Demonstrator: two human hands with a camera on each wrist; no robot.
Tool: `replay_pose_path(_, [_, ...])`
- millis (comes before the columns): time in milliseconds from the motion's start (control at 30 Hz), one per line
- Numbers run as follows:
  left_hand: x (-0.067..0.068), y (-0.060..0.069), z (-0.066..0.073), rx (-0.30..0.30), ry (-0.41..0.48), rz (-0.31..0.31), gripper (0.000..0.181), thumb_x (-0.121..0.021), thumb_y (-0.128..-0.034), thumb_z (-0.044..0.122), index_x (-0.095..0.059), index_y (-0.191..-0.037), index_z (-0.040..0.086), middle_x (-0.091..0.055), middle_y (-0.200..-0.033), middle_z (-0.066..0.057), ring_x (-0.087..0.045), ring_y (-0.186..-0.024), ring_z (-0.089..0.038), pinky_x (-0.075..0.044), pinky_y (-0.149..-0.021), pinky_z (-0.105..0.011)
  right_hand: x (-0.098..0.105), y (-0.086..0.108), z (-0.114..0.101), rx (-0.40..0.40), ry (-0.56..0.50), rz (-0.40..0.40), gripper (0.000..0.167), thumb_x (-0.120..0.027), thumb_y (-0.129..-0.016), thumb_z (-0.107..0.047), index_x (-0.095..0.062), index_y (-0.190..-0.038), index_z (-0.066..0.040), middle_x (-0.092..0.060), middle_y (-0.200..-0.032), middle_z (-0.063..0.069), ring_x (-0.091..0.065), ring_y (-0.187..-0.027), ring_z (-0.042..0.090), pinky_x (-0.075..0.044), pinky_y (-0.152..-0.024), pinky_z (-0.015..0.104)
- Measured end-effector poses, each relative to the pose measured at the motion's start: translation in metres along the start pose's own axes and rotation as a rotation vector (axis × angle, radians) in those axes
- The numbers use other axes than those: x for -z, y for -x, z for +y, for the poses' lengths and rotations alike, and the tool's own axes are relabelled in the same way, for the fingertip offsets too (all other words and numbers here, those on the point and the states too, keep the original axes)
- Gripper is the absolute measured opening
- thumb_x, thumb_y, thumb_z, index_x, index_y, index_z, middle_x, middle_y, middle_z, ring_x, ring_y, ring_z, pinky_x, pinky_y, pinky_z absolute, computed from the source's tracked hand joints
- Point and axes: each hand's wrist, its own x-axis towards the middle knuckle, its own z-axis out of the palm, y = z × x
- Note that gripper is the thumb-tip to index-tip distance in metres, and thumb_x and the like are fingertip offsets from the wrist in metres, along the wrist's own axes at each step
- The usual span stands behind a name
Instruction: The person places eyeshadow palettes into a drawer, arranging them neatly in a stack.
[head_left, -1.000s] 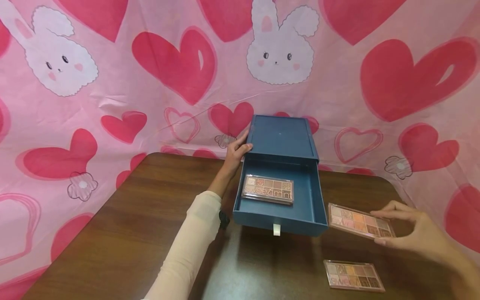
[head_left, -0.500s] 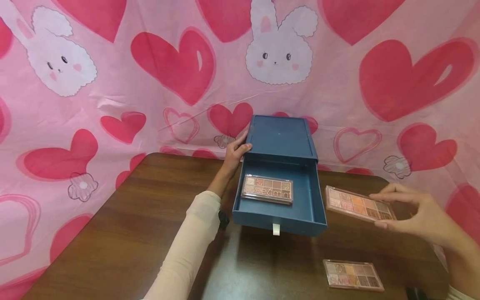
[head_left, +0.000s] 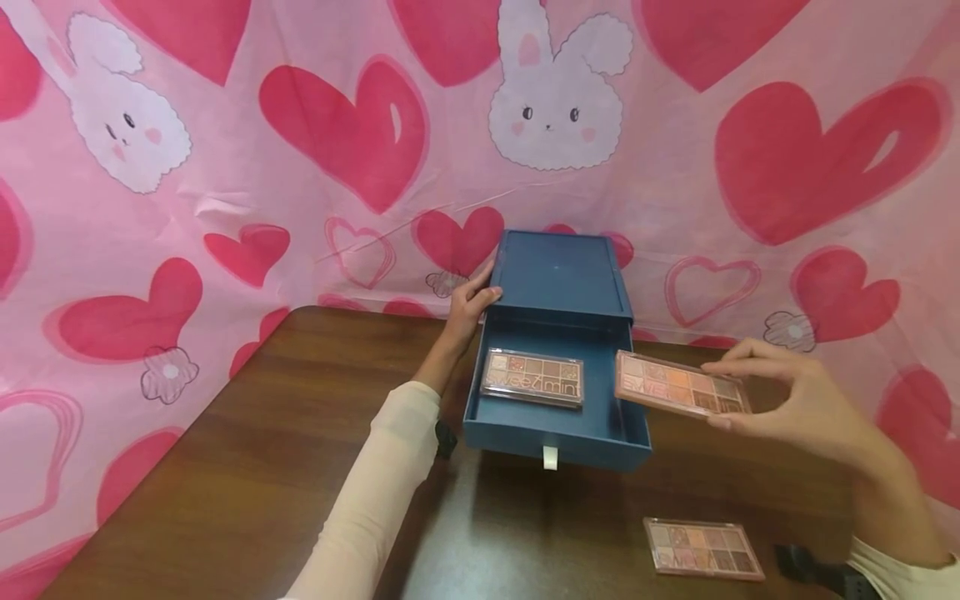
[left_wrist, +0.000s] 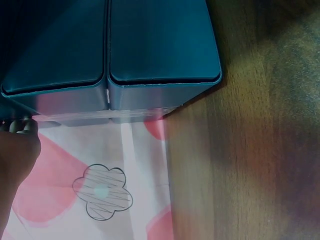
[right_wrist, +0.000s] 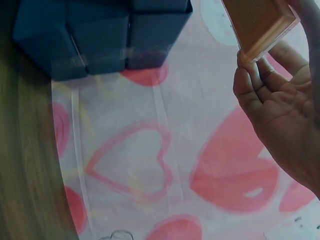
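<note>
In the head view a blue drawer box [head_left: 557, 271] has its top drawer [head_left: 555, 446] pulled out. One palette [head_left: 532, 377] lies at the drawer's left side. My left hand [head_left: 468, 307] rests against the box's left side, thumb at the top edge; its far fingers are hidden. My right hand [head_left: 795, 400] pinches a second palette [head_left: 681, 385] by its right end, tilted, its left end over the drawer's right wall. The right wrist view shows this palette [right_wrist: 260, 25] from beneath, with my right hand [right_wrist: 285, 105] around its end.
Another palette [head_left: 703, 548] lies on the brown table [head_left: 300, 467], in front and to the right of the drawer. A pink cloth [head_left: 450, 133] with hearts and rabbits hangs behind the table. A white tab [head_left: 551, 457] sticks out from the drawer front.
My right hand has moved left and up with its palette, from beside the drawer to over its right wall. My left hand, the box and the other palettes have stayed in place.
</note>
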Motion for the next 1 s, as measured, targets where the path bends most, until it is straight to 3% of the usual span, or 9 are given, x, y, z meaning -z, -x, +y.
replay_pose_path(100, [0.001,0.0,-0.001,0.001,0.008,0.006,0.069,-0.056,-0.0887,0.022,-0.042,-0.152,-0.002,-0.049,-0.153,-0.024,-0.062,-0.107,-0.008,-0.05,-0.09,-0.013,-0.008,-0.009,-0.006,0.007,0.013,-0.022,0.064,-0.095,-0.054,-0.002,-0.078,-0.114,-0.015,-0.065,-0.101,-0.012,-0.052,-0.095,0.001,-0.039,-0.082,0.01])
replay_pose_path(200, [0.001,0.0,-0.002,0.001,0.031,0.017,0.067,-0.056,-0.0885,0.019,-0.043,-0.151,-0.002,-0.056,-0.142,-0.032,-0.061,-0.095,0.001,-0.051,-0.085,-0.013,-0.017,-0.019,-0.014,0.012,0.015,-0.038,0.061,-0.097,-0.056,-0.007,-0.079,-0.113,-0.019,-0.064,-0.099,-0.012,-0.052,-0.094,0.002,-0.04,-0.08,0.012])
replay_pose_path(267, [0.001,-0.001,-0.002,0.001,0.032,0.023,0.067,-0.055,-0.0878,0.019,-0.043,-0.15,-0.003,-0.058,-0.137,-0.034,-0.061,-0.09,0.001,-0.052,-0.082,-0.013,-0.023,-0.026,-0.019,0.02,0.005,-0.052,0.059,-0.097,-0.057,-0.009,-0.079,-0.113,-0.02,-0.064,-0.098,-0.012,-0.052,-0.093,0.003,-0.04,-0.081,0.013])
replay_pose_path(467, [0.0,-0.001,0.0,0.0,0.007,0.008,0.068,-0.057,-0.0887,0.02,-0.043,-0.151,-0.002,-0.045,-0.158,-0.018,-0.058,-0.111,-0.006,-0.047,-0.092,-0.011,-0.042,-0.042,-0.027,0.047,0.004,-0.085,0.054,-0.096,-0.063,-0.015,-0.079,-0.114,-0.018,-0.063,-0.099,-0.011,-0.052,-0.096,0.0,-0.041,-0.085,0.014])
replay_pose_path(667, [-0.002,-0.001,-0.001,-0.019,0.003,0.011,0.068,-0.057,-0.0879,0.019,-0.043,-0.15,-0.003,-0.047,-0.156,-0.019,-0.058,-0.107,-0.005,-0.046,-0.094,-0.013,-0.06,-0.056,-0.029,0.082,-0.019,-0.103,0.051,-0.095,-0.065,-0.015,-0.079,-0.113,-0.015,-0.063,-0.099,-0.009,-0.052,-0.094,0.003,-0.047,-0.08,0.017])
replay_pose_path(1000, [-0.002,-0.001,-0.001,-0.021,-0.003,0.024,0.068,-0.057,-0.0869,0.019,-0.043,-0.15,-0.004,-0.046,-0.156,-0.02,-0.056,-0.118,-0.01,-0.043,-0.104,-0.018,-0.08,-0.076,-0.038,0.071,-0.02,-0.159,0.049,-0.093,-0.068,-0.023,-0.079,-0.114,-0.012,-0.065,-0.1,-0.003,-0.052,-0.092,0.011,-0.054,-0.07,0.028])
